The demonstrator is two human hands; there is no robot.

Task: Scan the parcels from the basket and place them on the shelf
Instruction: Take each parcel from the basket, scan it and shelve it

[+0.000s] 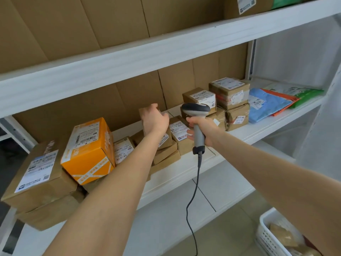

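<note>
My left hand (156, 120) reaches over the middle shelf (258, 131) and grips a small brown parcel (142, 115), most of it hidden behind the hand. It hovers above a stack of small brown labelled parcels (166, 154). My right hand (204, 131) holds the grey handle of a barcode scanner (196, 109), whose dark head points at the shelf's back; its cable hangs down. The white basket (265, 235) sits at the lower right with brown parcels inside.
On the shelf's left stand an orange box (88, 150) and large brown boxes (38, 174). To the right are stacked taped boxes (228, 95) and flat blue, orange and green mailers (267, 104). An upper shelf board (166, 52) runs overhead.
</note>
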